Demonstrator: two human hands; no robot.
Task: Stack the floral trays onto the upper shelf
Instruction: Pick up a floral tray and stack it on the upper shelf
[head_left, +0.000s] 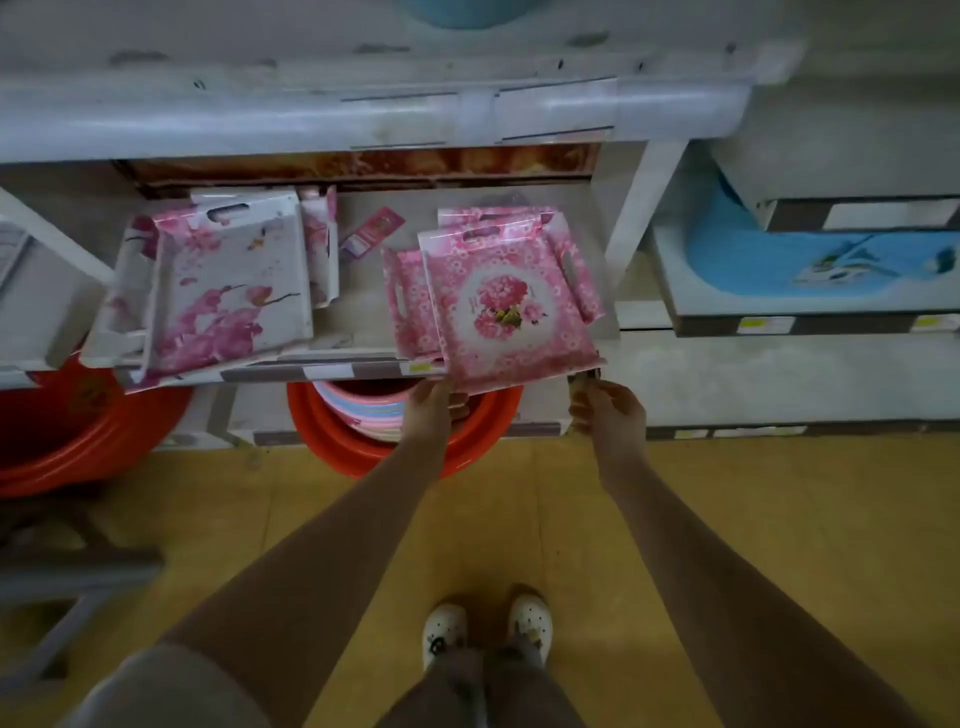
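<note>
Head view: left grip (434, 402) pinches the pink floral tray (506, 306), overhanging the lower shelf (363, 301); right grip (605, 410) curls at its corner, hold unclear. A one-sided lift could tip it off.

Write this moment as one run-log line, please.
left hand: holds pink tray front edge | right hand: at tray corner, grip unclear | tray: overhangs shelf edge

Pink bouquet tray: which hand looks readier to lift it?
Left, probably: the left hand already pinches the pink tray at its front edge near one corner; the right hand sits below the opposite corner, contact too blurred to tell.
</note>
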